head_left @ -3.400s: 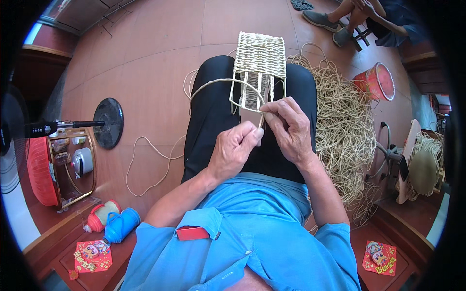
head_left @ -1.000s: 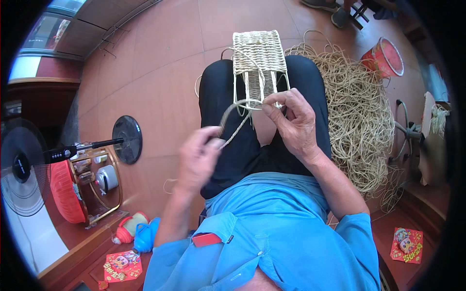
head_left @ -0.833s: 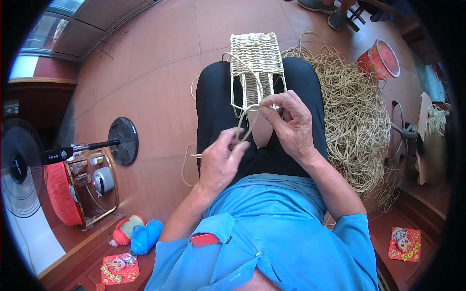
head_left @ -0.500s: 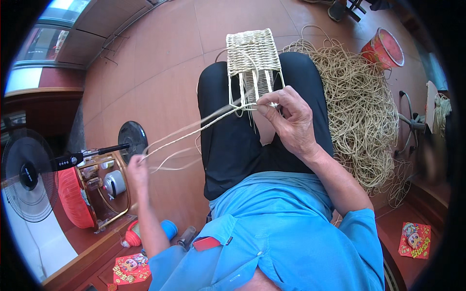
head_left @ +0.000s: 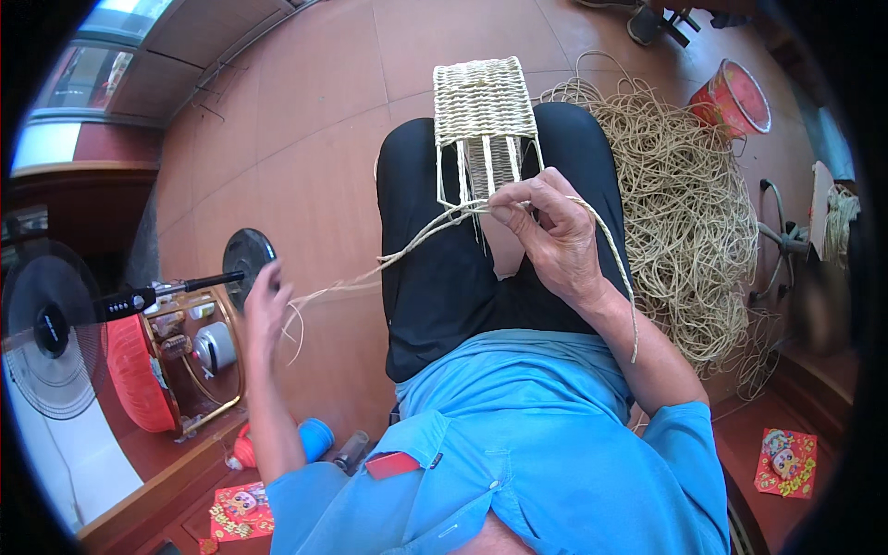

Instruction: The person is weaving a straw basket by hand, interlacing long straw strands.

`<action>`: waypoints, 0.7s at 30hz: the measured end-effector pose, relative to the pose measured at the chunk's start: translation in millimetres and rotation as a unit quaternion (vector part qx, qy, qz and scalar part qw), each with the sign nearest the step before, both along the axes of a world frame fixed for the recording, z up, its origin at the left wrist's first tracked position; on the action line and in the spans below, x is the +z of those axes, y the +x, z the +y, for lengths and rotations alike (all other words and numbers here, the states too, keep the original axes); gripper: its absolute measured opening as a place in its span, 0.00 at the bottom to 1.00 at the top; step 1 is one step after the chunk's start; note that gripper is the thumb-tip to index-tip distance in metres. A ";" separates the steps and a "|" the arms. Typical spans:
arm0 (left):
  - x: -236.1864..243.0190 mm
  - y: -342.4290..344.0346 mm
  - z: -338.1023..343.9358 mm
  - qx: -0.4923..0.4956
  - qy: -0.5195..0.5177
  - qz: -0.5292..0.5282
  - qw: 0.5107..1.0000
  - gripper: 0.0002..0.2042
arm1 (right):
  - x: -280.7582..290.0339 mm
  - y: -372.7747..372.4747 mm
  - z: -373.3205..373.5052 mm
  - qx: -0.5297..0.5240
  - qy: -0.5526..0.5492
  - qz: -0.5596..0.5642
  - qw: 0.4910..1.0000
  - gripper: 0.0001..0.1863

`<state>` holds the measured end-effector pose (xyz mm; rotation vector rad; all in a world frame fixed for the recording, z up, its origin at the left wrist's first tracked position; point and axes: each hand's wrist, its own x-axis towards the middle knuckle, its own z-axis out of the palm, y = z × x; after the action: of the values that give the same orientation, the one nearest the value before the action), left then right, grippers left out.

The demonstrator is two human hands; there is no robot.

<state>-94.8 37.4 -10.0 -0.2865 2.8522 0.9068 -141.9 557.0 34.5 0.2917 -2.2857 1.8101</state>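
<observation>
A pale woven basket [head_left: 484, 97] of twisted cord lies between my knees, its weave tight at the far end. Nearer me, bare upright strands lead down to a cord rim. My right hand [head_left: 555, 231] is closed at that rim, thumb and forefinger pinching the straw cord [head_left: 421, 239]. One length of this cord curves from behind the right hand down over the right forearm. Another runs left and frays into thin loose strands. Beside those strands is my left hand [head_left: 266, 310], its fingers blurred; whether they grip a strand cannot be made out.
A big heap of loose cord [head_left: 689, 213] lies on the floor to the right, with a red bucket [head_left: 733, 97] beyond it. A standing fan [head_left: 55, 328] is at the left, near a low trolley [head_left: 208, 421] holding containers. Another person's shoe [head_left: 645, 25] shows at the top right.
The cord toward my left hand has gone from taut to slack. A length of cord now hangs over my right forearm. The right hand keeps its place at the rim.
</observation>
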 end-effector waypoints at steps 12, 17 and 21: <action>60.5 -14.1 257.5 -0.139 0.122 0.126 0.975 0.05 | 5.9 1.5 -1.3 -0.015 0.016 -0.004 1.000 0.07; 38.4 -30.1 140.4 -0.029 -0.080 0.040 0.996 0.04 | 13.3 -0.7 -0.9 -0.030 0.042 0.007 0.999 0.07; 46.7 -29.0 113.1 -0.142 -0.220 0.140 0.955 0.16 | 12.8 -4.5 -0.7 -0.034 0.047 0.025 0.998 0.07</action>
<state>-123.8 150.5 36.7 0.2290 3.2152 0.2687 -146.4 556.3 47.3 0.2669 -2.3207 1.6484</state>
